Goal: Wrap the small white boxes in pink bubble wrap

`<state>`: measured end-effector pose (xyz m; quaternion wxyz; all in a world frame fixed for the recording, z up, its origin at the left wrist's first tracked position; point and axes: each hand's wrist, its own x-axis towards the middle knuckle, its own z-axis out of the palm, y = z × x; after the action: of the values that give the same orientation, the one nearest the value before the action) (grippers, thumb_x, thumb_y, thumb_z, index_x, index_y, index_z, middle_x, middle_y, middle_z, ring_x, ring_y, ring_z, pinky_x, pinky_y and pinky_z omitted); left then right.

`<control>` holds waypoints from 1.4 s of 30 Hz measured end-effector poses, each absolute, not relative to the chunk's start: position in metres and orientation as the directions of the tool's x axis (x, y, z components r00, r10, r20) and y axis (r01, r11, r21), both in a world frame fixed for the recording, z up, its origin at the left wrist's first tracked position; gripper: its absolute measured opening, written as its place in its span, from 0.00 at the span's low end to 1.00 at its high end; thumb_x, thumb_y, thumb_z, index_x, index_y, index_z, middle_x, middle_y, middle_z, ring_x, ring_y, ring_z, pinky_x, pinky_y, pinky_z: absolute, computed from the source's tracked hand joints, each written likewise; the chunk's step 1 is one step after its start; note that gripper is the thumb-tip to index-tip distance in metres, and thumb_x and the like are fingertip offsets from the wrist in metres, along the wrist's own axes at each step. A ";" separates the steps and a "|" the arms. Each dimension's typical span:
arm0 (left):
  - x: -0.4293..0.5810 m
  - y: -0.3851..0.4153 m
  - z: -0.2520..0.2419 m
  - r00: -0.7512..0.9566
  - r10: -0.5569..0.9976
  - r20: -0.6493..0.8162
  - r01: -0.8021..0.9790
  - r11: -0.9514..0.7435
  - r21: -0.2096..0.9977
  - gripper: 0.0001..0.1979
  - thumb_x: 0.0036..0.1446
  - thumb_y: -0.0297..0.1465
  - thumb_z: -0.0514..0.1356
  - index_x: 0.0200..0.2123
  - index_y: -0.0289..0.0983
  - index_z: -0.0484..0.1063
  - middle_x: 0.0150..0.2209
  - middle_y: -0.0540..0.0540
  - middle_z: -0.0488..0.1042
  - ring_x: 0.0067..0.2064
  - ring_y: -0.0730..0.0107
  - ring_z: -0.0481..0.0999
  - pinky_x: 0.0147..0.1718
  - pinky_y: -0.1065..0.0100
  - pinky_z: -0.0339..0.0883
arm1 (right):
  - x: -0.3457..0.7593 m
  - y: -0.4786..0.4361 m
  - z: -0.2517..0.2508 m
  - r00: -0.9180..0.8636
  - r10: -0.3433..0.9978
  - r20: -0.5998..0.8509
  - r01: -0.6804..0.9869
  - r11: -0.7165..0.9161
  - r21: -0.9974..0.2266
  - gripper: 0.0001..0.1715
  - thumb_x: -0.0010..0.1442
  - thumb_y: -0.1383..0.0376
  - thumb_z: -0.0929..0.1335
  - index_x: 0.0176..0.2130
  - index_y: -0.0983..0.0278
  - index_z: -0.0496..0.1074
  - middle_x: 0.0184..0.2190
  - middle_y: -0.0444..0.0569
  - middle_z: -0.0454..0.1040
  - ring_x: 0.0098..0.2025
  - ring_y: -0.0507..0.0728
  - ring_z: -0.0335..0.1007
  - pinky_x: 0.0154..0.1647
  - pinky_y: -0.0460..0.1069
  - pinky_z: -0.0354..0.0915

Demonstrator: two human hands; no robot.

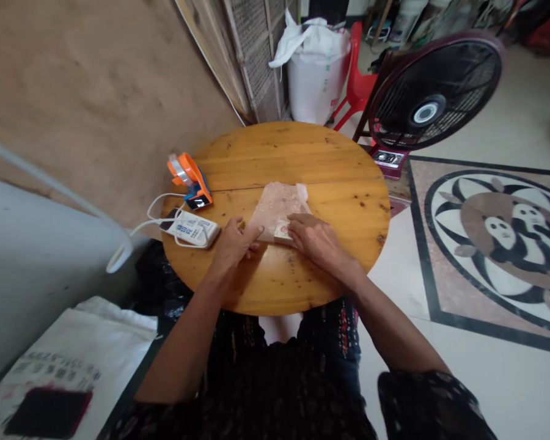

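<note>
A pale pink, see-through sheet that looks like bubble wrap [277, 198] lies on the round wooden table [348, 159]. On its near edge rests a small white box [282, 230] with reddish print. My right hand [318, 241] covers the right part of this box, fingers closed over it. At the sheet's left near corner is my left hand [236, 244], its thumb stretched along the edge and its other fingers curled below. The hand appears to pinch the sheet there, though the fingertips are partly hidden.
An orange and blue tape dispenser [190, 180] and a white power strip [195, 229] with cables stand at the table's left. A fan [428, 113] is beyond the right edge. Behind are a white sack [318, 73] and red chair [360, 85]. A wall [96, 91] borders the left.
</note>
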<state>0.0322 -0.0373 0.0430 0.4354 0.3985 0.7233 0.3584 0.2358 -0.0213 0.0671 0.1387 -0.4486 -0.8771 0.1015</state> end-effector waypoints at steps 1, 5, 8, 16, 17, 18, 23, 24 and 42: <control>0.035 -0.034 0.042 -0.305 0.888 -0.345 0.269 0.428 0.863 0.34 0.53 0.37 0.66 0.58 0.32 0.58 0.30 0.48 0.73 0.20 0.76 0.71 0.15 0.77 0.58 | 0.236 -0.021 0.067 -0.562 0.812 0.154 0.756 0.581 -0.302 0.13 0.68 0.67 0.61 0.42 0.66 0.74 0.49 0.56 0.75 0.52 0.59 0.70 0.48 0.51 0.65; 0.038 -0.025 0.035 -0.236 0.915 -0.327 0.224 0.378 0.898 0.20 0.50 0.36 0.65 0.44 0.34 0.67 0.20 0.55 0.68 0.16 0.78 0.64 0.14 0.75 0.55 | 0.238 -0.020 0.066 -0.584 0.792 0.178 0.738 0.609 -0.290 0.13 0.68 0.67 0.61 0.41 0.66 0.74 0.50 0.54 0.74 0.52 0.59 0.70 0.47 0.51 0.66; 0.038 -0.022 0.034 -0.178 0.925 -0.335 0.195 0.367 0.909 0.10 0.48 0.36 0.63 0.29 0.36 0.68 0.15 0.56 0.63 0.14 0.79 0.60 0.13 0.74 0.52 | 0.239 -0.018 0.066 -0.614 0.762 0.206 0.716 0.647 -0.262 0.12 0.68 0.67 0.61 0.41 0.66 0.74 0.49 0.55 0.75 0.51 0.60 0.69 0.47 0.52 0.66; 0.055 -0.024 0.051 -0.166 0.944 -0.283 0.212 0.315 0.925 0.09 0.48 0.36 0.60 0.23 0.37 0.66 0.14 0.56 0.63 0.15 0.78 0.60 0.16 0.73 0.51 | 0.240 -0.016 0.075 -0.665 0.724 0.182 0.686 0.689 -0.234 0.12 0.68 0.69 0.62 0.40 0.68 0.74 0.49 0.57 0.74 0.55 0.61 0.66 0.51 0.54 0.65; 0.057 -0.024 0.053 -0.165 0.946 -0.280 0.220 0.312 0.924 0.08 0.48 0.35 0.59 0.23 0.37 0.66 0.14 0.56 0.63 0.15 0.78 0.60 0.16 0.73 0.50 | 0.241 -0.016 0.075 -0.667 0.722 0.181 0.683 0.691 -0.238 0.11 0.67 0.68 0.62 0.40 0.67 0.74 0.49 0.57 0.74 0.55 0.61 0.66 0.51 0.54 0.65; 0.060 -0.025 0.055 -0.165 0.947 -0.277 0.233 0.310 0.922 0.08 0.49 0.35 0.59 0.23 0.37 0.66 0.14 0.56 0.62 0.15 0.78 0.59 0.16 0.73 0.50 | 0.241 -0.016 0.076 -0.669 0.720 0.183 0.678 0.693 -0.244 0.11 0.67 0.67 0.62 0.40 0.67 0.74 0.49 0.57 0.74 0.56 0.61 0.65 0.52 0.54 0.65; 0.066 -0.026 0.056 -0.156 0.970 -0.185 0.332 0.228 0.915 0.08 0.52 0.35 0.57 0.26 0.37 0.68 0.17 0.55 0.65 0.19 0.76 0.62 0.20 0.73 0.53 | 0.242 -0.017 0.071 -0.655 0.724 0.217 0.676 0.689 -0.260 0.11 0.67 0.66 0.63 0.41 0.67 0.75 0.53 0.56 0.72 0.59 0.62 0.63 0.54 0.56 0.65; 0.067 -0.026 0.055 -0.159 0.978 -0.131 0.386 0.184 0.904 0.08 0.52 0.34 0.57 0.26 0.36 0.68 0.19 0.54 0.66 0.21 0.75 0.63 0.22 0.72 0.54 | 0.241 -0.017 0.070 -0.651 0.726 0.224 0.679 0.688 -0.257 0.11 0.66 0.67 0.63 0.41 0.67 0.75 0.53 0.57 0.72 0.59 0.62 0.63 0.54 0.56 0.65; 0.067 -0.027 0.090 0.328 0.943 -0.057 0.755 -0.225 0.616 0.08 0.50 0.26 0.53 0.24 0.37 0.70 0.22 0.51 0.68 0.25 0.71 0.64 0.27 0.69 0.53 | 0.243 -0.017 0.080 -0.628 0.761 0.166 0.699 0.644 -0.310 0.12 0.65 0.64 0.65 0.38 0.66 0.77 0.55 0.58 0.70 0.59 0.65 0.63 0.55 0.59 0.66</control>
<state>0.0670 -0.0270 0.0904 0.2815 0.7647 0.5550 0.1671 0.2431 -0.0167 0.0803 0.1419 -0.4075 -0.8956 0.1084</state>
